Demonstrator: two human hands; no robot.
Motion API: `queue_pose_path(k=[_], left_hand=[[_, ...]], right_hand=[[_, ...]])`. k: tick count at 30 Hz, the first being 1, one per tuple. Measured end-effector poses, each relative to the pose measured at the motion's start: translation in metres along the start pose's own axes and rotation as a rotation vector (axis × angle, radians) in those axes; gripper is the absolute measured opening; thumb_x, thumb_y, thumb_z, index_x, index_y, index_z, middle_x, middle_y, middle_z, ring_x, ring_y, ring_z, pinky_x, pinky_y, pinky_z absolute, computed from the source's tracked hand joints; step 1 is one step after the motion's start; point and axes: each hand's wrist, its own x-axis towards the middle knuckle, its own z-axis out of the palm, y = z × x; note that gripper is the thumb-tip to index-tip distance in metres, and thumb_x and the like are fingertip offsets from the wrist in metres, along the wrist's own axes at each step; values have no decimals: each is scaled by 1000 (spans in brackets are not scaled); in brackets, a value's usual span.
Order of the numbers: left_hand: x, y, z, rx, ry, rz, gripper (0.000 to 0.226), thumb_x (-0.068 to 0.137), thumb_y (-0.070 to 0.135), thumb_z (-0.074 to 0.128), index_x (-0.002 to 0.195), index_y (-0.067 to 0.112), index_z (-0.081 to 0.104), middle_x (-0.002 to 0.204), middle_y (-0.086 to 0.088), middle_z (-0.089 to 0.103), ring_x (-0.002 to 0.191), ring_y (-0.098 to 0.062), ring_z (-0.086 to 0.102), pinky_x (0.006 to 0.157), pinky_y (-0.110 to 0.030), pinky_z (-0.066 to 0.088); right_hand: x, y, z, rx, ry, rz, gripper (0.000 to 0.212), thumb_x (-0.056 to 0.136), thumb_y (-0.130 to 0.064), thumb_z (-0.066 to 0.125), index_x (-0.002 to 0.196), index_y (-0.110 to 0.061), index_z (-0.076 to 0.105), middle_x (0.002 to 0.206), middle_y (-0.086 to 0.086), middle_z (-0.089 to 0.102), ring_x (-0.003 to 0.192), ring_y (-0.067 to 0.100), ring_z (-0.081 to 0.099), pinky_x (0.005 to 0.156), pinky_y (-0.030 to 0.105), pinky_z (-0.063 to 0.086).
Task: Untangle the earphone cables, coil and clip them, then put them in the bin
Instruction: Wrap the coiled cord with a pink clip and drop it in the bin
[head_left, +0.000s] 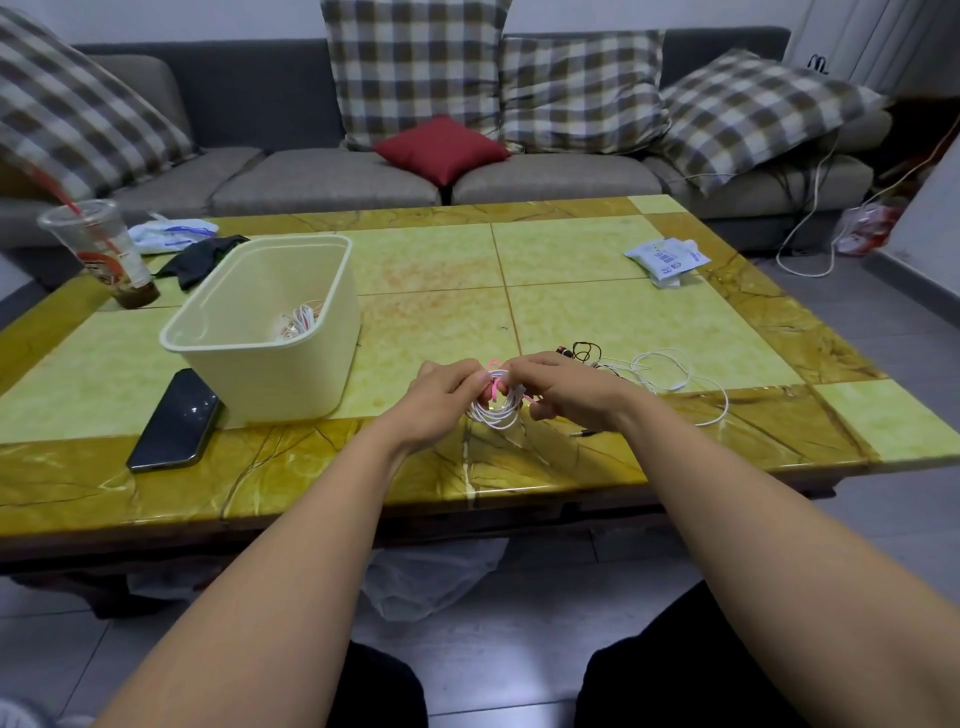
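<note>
Head view: low in the middle, the left hand (447, 395) and right hand (566, 389) pinch a white coil (493, 414) with curled fingers, seemingly fitting a pink clip (493, 387). One coiled set (298, 319) lies in the bin (291, 384) at ten o'clock. A tangled bunch (649, 371) waits at three o'clock. The print on the packet (665, 260) at one o'clock is too small to read.

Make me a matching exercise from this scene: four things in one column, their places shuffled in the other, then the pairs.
Things:
1. phone
2. red cushion
3. white packet
4. coiled white cable

Places:
A. on the sofa
B. gripped between the left hand and the right hand
C. on the table, toward its far right corner
D. on the table, beside the bin, near the front edge

Pairs: 1-D, 2-A, 3-C, 4-B
</note>
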Motion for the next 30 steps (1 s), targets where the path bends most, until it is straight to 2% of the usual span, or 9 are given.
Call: queue_pose_path(k=[4,7,10,13,16,20,23,26,30], left_hand=[[-2,5,3,-66,8,4,32,102,28,46,81,12,64,86,-7,55,80,-16,45,70,-30,36],[-4,11,4,-154,58,-20,23,100,24,49,84,16,64,83,3,58,81,-11,47,71,-26,37],[-6,17,5,-280,67,-57,16,100,17,50,107,7,60,82,4,63,71,-1,52,67,-18,39],[-8,22,4,-349,35,-77,18,102,15,47,115,10,56,84,1,61,74,-8,51,70,-23,39],[-8,25,3,-384,16,-105,15,102,14,45,111,14,57,84,-1,60,75,-11,47,70,-26,36],[-9,27,2,-397,12,-113,21,96,8,38,104,14,57,68,7,56,71,-9,45,70,-27,34],[-12,30,2,-350,-13,-63,19,93,8,45,109,14,53,82,4,59,75,-6,49,69,-20,39],[-13,26,5,-328,-33,9,17,95,17,58,108,9,50,88,0,65,74,-2,55,64,-10,43],[-7,22,6,-280,70,-11,21,100,29,50,94,9,50,74,7,58,70,-8,47,59,-13,39]], right_hand=[[2,5,-2,49,5,8,22,94,-15,51,83,-15,69,78,-5,51,66,6,37,54,22,28],[4,6,-4,58,38,-6,21,93,-18,52,84,-14,71,83,-1,52,71,9,35,56,24,27],[4,9,-5,50,50,-4,20,92,-21,55,89,-13,72,86,0,48,71,10,33,54,23,28],[6,10,-5,34,69,8,22,93,-22,55,95,-8,71,90,3,47,73,11,33,55,22,30],[6,8,-3,55,71,19,18,94,-19,52,93,-8,67,85,0,48,72,10,35,55,22,30],[7,8,-2,100,21,42,17,95,-19,50,95,-10,64,83,-2,50,71,8,39,56,22,33],[8,9,-3,191,11,42,18,95,-18,47,99,-8,61,95,7,46,75,11,37,55,23,30],[7,10,-3,179,16,61,20,96,-17,44,100,-8,62,92,5,47,74,11,37,57,24,32],[6,9,-3,52,-28,43,22,99,-22,47,95,-10,65,90,4,47,74,11,37,60,25,31]])
